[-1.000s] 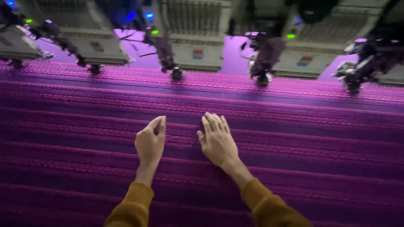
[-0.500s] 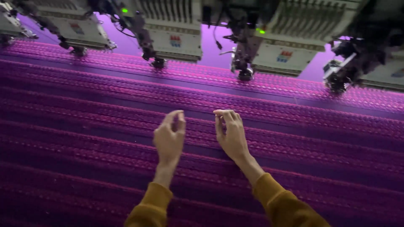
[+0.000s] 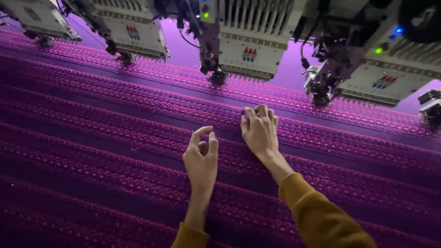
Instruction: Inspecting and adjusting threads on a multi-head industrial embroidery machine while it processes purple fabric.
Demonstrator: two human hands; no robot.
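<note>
Purple cloth [image 3: 92, 151], ridged with embroidered rows, fills the frame; both hands, left [image 3: 201, 158] and right [image 3: 260, 131], rest curled, gripping nothing.

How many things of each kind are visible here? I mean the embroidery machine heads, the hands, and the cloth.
Embroidery machine heads: 5, the last one cut by the right edge
Hands: 2, left hand and right hand
Purple embroidered cloth: 1
Total: 8
</note>
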